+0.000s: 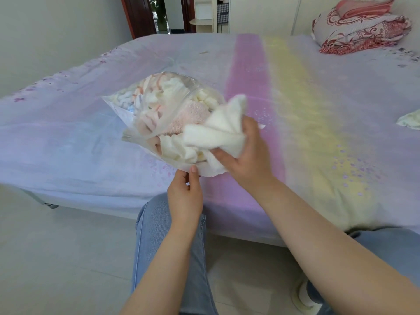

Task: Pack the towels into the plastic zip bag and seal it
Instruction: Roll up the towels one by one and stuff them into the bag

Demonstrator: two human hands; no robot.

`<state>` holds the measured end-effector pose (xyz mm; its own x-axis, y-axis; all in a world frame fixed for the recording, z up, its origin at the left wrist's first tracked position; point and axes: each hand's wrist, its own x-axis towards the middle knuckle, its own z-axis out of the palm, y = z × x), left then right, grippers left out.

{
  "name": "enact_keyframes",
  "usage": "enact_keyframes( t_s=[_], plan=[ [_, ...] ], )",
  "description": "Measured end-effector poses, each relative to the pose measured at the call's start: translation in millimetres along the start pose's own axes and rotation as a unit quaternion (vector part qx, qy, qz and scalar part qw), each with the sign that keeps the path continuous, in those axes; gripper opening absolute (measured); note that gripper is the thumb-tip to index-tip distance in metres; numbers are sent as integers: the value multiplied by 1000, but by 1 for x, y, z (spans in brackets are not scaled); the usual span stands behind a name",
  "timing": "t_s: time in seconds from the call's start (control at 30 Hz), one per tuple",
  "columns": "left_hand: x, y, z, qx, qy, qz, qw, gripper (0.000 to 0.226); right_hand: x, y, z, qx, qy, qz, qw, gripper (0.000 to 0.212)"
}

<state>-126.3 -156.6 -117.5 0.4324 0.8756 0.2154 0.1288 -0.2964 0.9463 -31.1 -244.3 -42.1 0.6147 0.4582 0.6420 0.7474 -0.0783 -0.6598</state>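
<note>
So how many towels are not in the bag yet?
2. A white towel is in the right hand at the bag's mouth, and a pale towel lies on the bed's right edge. Others may be out of view.

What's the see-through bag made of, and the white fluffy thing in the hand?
The clear zip bag looks like thin glossy plastic: towels show through and it crinkles. The white fluffy towel in the right hand seems soft terry cloth, matte and fuzzy, bunching in folds.

Soft cloth, glossy plastic

The bag is clear, shiny, crinkled plastic; the towel in the grip is fluffy matt terry; the sheet beneath is smooth cotton.
</note>
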Motion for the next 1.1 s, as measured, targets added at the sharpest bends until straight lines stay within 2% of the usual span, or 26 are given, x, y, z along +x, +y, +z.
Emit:
enact_keyframes(
  t_s=[0.07, 0.13, 0.17, 0.23, 0.33, 0.37, 0.43, 0.47, 0.53, 0.63, 0.7, 0.93, 1.03, 1.1],
  plan=[
    [-1, 1, -1, 8, -1, -2, 1000, 20, 26, 7, 26, -127, -167, -11, 978, 73],
    [-1, 2, -5, 12, -14, 0, 1000, 20, 40, 31, 46, -242, -326, 76, 911, 80],
    [-1, 2, -6, 20, -24, 2, 1000, 23, 43, 40, 51, -268, -357, 133, 885, 80],
    [0, 2, -8, 37, -46, 1, 998, 27, 40, 47, 51, -294, -343, 184, 873, 80],
    [-3, -1, -3, 45, -75, -11, 996, 22, 25, 37, 44, -369, -233, 115, 892, 81],
    [-5, -2, 0, 49, -84, -15, 995, 21, 20, 35, 40, -377, -180, 83, 905, 75],
    [-13, -3, 9, 47, -101, -14, 994, 17, 11, 31, 34, -319, -110, 50, 940, 51],
    [-17, -2, 13, 42, -109, -14, 993, 15, 8, 32, 32, -265, -105, 46, 957, 41],
    [-26, -1, 23, 40, -129, -16, 991, 13, 3, 40, 29, -192, -165, 51, 966, 34],
    [-36, -2, 33, 60, -155, -14, 986, 13, 4, 53, 17, -156, -316, 94, 931, 31],
    [-40, 0, 40, 74, -169, -6, 983, 14, 5, 60, 6, -119, -337, 126, 925, 38],
    [-42, 29, 100, 99, -211, 68, 970, 12, 1, 89, -72, -45, -244, 158, 956, 42],
    [-42, 44, 139, 119, -247, 124, 954, 10, -3, 123, -116, -58, -161, 200, 965, 38],
    [-45, 57, 183, 126, -280, 182, 934, 10, -4, 159, -154, -101, -83, 255, 958, 34]
  ],
)
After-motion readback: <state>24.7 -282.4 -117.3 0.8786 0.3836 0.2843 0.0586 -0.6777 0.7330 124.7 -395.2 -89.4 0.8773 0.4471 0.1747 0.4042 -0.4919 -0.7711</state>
